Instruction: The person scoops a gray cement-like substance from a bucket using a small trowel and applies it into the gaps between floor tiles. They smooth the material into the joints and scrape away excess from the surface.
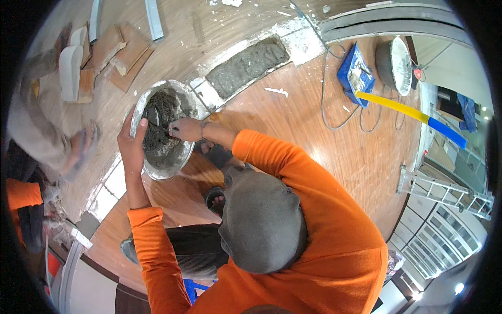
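A wide round metal basin rests on the floor before me, with wet grey mortar inside. My left hand is clamped on its left rim, thumb over the edge. Inside the basin, my right hand is closed round the handle of a small trowel; the blade is partly sunk in the mortar and its outline is hard to make out. Just beyond the basin, a rectangular patch of grey mortar fills a gap in the floor, bordered by white tile pieces.
Broken wood-look boards lie at the far left, beside another person's leg. An orange sleeve shows lower down. At right are a blue bag, a yellow-and-blue pole, a black tub, a loose cable and a ladder.
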